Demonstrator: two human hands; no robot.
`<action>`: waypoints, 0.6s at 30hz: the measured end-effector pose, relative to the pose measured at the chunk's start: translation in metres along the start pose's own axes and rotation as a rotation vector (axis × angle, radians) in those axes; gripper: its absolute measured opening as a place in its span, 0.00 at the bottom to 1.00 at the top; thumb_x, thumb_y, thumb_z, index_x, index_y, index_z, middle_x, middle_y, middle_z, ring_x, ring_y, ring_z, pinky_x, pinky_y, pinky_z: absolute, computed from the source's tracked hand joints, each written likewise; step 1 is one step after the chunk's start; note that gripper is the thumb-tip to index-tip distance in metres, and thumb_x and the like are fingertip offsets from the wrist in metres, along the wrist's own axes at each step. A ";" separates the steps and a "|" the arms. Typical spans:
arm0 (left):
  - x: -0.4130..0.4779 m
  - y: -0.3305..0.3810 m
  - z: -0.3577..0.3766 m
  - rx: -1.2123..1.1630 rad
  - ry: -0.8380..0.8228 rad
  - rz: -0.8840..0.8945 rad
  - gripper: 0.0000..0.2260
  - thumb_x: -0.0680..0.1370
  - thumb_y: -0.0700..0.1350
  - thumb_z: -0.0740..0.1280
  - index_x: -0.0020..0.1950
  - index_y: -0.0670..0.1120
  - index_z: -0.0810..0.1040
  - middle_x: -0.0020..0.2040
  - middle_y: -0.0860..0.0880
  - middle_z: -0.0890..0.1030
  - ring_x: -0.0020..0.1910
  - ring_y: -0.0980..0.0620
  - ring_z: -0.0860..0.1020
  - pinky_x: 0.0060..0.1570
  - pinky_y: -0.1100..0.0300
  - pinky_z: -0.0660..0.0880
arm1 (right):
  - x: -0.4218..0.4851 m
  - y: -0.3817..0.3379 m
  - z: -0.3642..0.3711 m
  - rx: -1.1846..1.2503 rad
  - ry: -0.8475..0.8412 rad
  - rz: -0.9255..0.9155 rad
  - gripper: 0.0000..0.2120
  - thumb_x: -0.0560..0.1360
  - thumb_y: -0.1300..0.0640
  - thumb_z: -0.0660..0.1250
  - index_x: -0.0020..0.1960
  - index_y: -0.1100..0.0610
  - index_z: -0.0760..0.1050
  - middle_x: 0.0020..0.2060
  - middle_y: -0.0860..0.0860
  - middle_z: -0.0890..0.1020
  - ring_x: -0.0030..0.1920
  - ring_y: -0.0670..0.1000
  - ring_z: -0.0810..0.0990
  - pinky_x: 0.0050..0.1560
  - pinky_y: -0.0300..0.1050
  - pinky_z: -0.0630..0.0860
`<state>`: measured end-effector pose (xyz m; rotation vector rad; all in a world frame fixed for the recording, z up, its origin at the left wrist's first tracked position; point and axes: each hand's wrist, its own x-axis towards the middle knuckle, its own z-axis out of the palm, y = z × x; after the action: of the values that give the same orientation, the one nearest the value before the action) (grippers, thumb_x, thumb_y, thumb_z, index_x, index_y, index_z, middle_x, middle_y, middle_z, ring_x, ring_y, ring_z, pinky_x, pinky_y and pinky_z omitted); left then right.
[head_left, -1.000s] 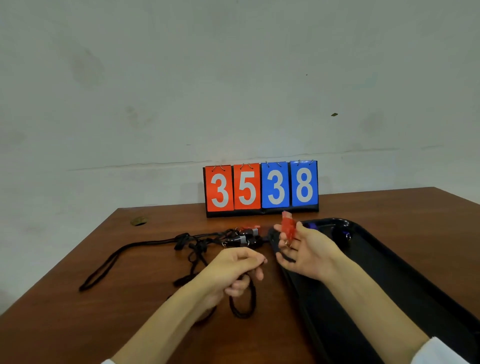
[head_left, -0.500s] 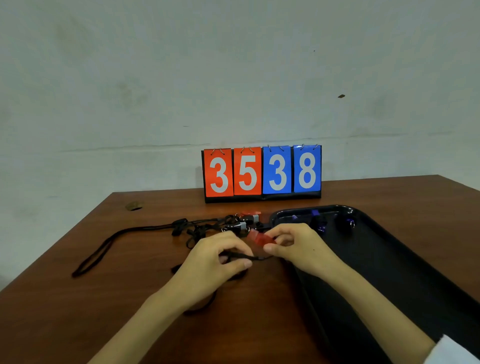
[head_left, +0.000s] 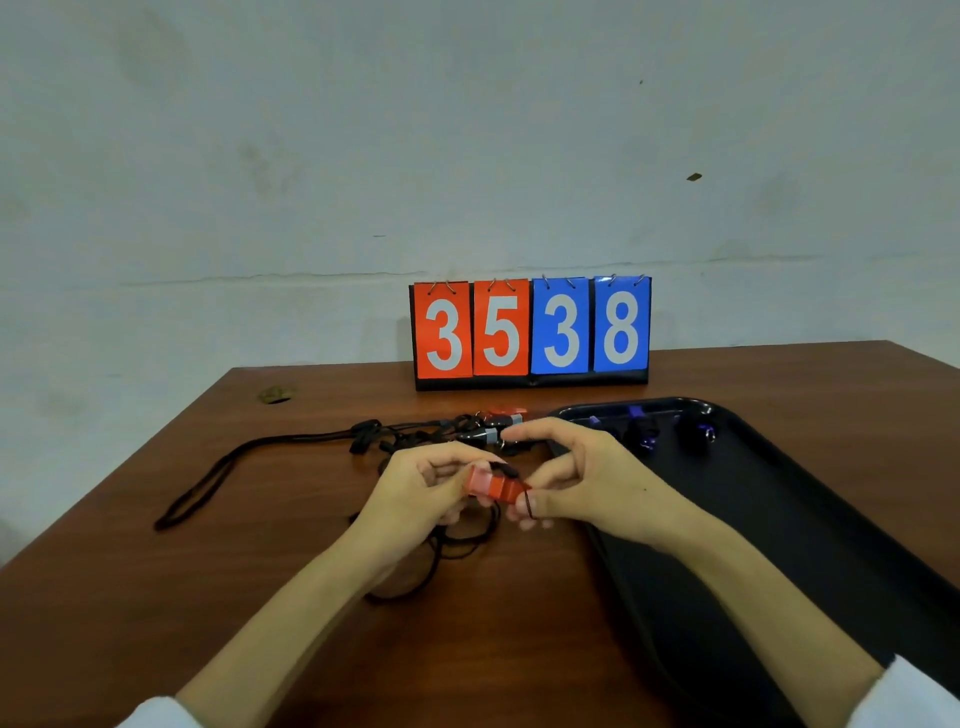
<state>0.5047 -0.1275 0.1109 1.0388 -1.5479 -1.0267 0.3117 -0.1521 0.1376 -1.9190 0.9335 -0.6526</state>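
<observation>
Gripping the red whistle (head_left: 491, 484) in the left hand (head_left: 426, 493), dead centre of the frame, fingers curled round its left end. Pinching the black cord (head_left: 528, 505) at the whistle's right end with the right hand (head_left: 587, 483), thumb and bent fingers closed on it, forefinger arched above. Holding the whistle up off the worktop (head_left: 156, 597), tipped slightly down to the right. Below the hands, more of that cord in loose loops on the wood. Just beyond the knuckles, a tangle of other whistles (head_left: 493, 428), red and grey. Trailing out from there to the left, a long black lanyard (head_left: 218, 478). On the right, a black tray (head_left: 779, 519) with dark blue whistles (head_left: 641, 431) at its far end. At the back, against the wall, a flip scoreboard (head_left: 532, 332): 3 5 in red, 3 8 in blue.
</observation>
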 end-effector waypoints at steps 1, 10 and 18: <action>0.000 -0.001 0.001 -0.029 -0.014 0.000 0.07 0.74 0.45 0.66 0.46 0.45 0.83 0.29 0.50 0.78 0.24 0.58 0.67 0.25 0.66 0.63 | 0.000 0.000 0.000 -0.008 0.039 -0.017 0.25 0.70 0.63 0.70 0.62 0.45 0.67 0.39 0.51 0.86 0.42 0.48 0.84 0.51 0.42 0.79; -0.002 -0.008 0.017 -0.047 -0.042 -0.031 0.09 0.77 0.44 0.63 0.53 0.41 0.77 0.35 0.45 0.83 0.20 0.57 0.65 0.22 0.66 0.63 | -0.001 0.000 0.001 0.058 0.294 -0.043 0.12 0.69 0.58 0.72 0.51 0.49 0.78 0.36 0.50 0.86 0.41 0.44 0.84 0.61 0.51 0.75; -0.001 -0.010 0.010 0.089 0.032 -0.154 0.09 0.79 0.42 0.63 0.43 0.43 0.81 0.28 0.49 0.79 0.20 0.58 0.65 0.21 0.67 0.62 | 0.001 0.008 -0.001 -0.229 0.469 0.009 0.18 0.69 0.56 0.73 0.57 0.48 0.75 0.37 0.41 0.81 0.41 0.37 0.80 0.43 0.29 0.75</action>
<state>0.4963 -0.1283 0.0996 1.2470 -1.5174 -1.0476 0.3092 -0.1562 0.1315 -1.9957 1.3554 -1.0566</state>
